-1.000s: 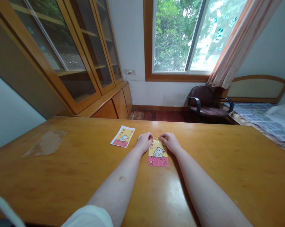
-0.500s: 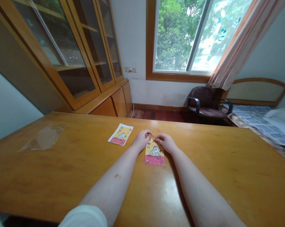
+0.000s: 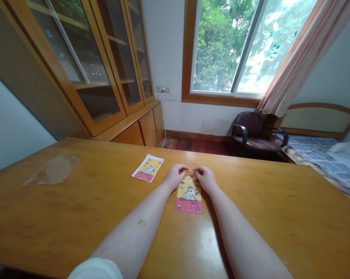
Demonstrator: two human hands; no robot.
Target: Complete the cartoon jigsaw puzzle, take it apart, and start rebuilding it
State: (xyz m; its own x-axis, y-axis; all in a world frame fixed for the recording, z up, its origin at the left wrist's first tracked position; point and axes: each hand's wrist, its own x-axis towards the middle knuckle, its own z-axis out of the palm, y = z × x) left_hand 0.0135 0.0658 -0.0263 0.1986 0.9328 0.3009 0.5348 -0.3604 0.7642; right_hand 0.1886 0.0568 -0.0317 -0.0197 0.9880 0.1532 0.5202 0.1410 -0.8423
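Note:
A jigsaw puzzle (image 3: 189,195) with a white cartoon animal on yellow and pink lies flat on the table, its top edge jagged. Just past that edge, my left hand (image 3: 176,177) and my right hand (image 3: 205,178) face each other with fingertips pinched. Between them they hold a thin, pale strip of puzzle pieces (image 3: 193,171), seen nearly edge-on. Which pieces make up the strip is too small to tell. To the left of my left hand lies a white-bordered picture card (image 3: 148,168) with the same design.
A clear plastic bag (image 3: 53,170) lies flat on the left of the wooden table (image 3: 105,201). Beyond the table's far edge stand a glass-doored cabinet (image 3: 117,116), a chair with armrests (image 3: 252,130) and a bed (image 3: 317,149).
The held strip now looks straighter and sits farther off the puzzle's jagged top edge. The view has tipped slightly, shifting the whole scene. Both hands keep their pinch.

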